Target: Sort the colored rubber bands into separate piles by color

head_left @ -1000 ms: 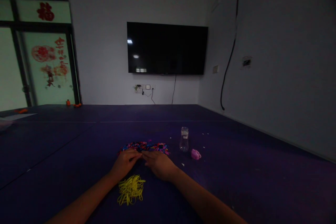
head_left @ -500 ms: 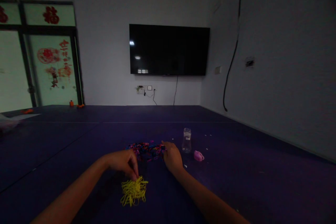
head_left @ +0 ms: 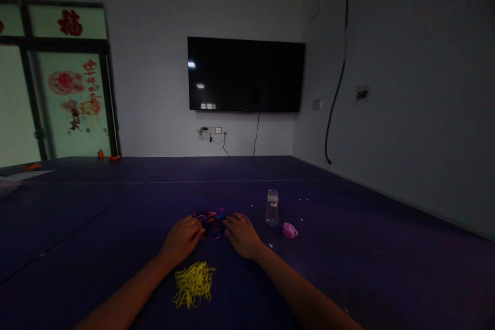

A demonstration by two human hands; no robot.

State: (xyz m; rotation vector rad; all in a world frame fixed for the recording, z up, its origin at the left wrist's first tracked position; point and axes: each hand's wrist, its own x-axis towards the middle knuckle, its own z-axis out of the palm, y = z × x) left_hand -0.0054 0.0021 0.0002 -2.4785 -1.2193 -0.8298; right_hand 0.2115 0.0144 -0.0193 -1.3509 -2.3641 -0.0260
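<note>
A pile of small multicoloured rubber bands (head_left: 212,220), mostly red, blue and pink, lies on the dark purple table. My left hand (head_left: 181,240) rests at the pile's left edge, its fingers loosely bent and apart from the thumb. On the other side, my right hand (head_left: 242,236) lies over the right edge with fingers spread. Neither hand visibly grips a band, though the fingertips partly cover the pile. Closer to me, between my forearms, sits a separate heap of yellow rubber bands (head_left: 193,284).
Right of the pile stands a clear bottle (head_left: 272,209), upright and without a cap. A pink lid-like piece (head_left: 289,230) lies beside it. Small white scraps dot the table (head_left: 348,268). Orange objects (head_left: 101,154) sit at the far left, before a wall with a television (head_left: 246,75).
My left hand went from the coloured pile to the yellow heap and is back at the pile's left. My right hand shifted right, then partly back over the pile.
</note>
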